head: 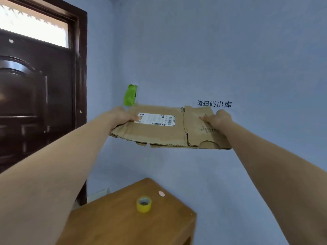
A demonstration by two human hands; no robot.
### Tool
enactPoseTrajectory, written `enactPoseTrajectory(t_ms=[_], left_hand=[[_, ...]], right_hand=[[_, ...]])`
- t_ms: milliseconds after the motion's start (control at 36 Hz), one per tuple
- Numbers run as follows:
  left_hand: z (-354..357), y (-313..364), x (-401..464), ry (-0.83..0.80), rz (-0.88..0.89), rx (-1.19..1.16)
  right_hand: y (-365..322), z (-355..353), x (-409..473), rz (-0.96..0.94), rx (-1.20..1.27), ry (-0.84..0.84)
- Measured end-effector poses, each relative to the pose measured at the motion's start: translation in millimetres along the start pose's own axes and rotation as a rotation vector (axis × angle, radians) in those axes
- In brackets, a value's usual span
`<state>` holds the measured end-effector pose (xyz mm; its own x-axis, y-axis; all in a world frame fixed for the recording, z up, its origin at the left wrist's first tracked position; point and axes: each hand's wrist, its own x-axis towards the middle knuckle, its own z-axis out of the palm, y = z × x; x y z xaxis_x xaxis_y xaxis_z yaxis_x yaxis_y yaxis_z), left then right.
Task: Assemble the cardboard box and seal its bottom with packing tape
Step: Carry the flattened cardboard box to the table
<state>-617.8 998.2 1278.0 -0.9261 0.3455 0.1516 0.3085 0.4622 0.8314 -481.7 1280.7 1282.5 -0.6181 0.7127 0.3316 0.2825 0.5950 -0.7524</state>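
Observation:
A flattened brown cardboard box point(164, 133) with a white shipping label hangs in the air at arm's length, lying nearly level. My left hand point(122, 116) grips its left edge, thumb on top near the label. At the right end my right hand point(218, 119) holds a flap, thumb pressed on the upper face. Far below the box, a roll of yellow packing tape point(143, 203) lies flat on a wooden table point(113, 223).
A dark wooden door point(35, 96) stands to the left. The blue wall ahead carries a strip of green tape point(130, 94) and printed black characters point(214, 103). A small pink disc point(161, 193) lies on the table near the tape roll.

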Motion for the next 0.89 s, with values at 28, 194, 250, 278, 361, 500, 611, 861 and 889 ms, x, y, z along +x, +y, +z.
enactPoseTrajectory(t_ms=[28,194,250,278,361,500,611,861,889], left_hand=[[14,6,11,-0.015,0.003,-0.012],[78,39,72,-0.023,0.013,-0.028],[94,47,91,-0.006,0.007,-0.034],[103,50,100,0.005,0.003,-0.03],[130,55,128,0.055,-0.012,-0.03],[161,52,174,0.1,-0.092,0.001],[167,36,204,0.15,-0.162,0.027],[143,-23,236,0.343,-0.337,0.146],[139,-32,241,0.36,-0.355,0.153]], right_hand=[[9,-4,13,0.011,-0.005,0.003],[53,-13,92,0.013,-0.005,0.014],[66,-9,120,-0.005,0.014,0.01],[73,-6,133,-0.016,0.027,0.005],[94,6,176,-0.06,0.073,-0.007],[113,32,245,-0.166,0.106,-0.076],[112,65,291,-0.242,0.136,-0.167],[91,197,346,-0.339,0.196,-0.393],[88,214,350,-0.339,0.204,-0.417]])
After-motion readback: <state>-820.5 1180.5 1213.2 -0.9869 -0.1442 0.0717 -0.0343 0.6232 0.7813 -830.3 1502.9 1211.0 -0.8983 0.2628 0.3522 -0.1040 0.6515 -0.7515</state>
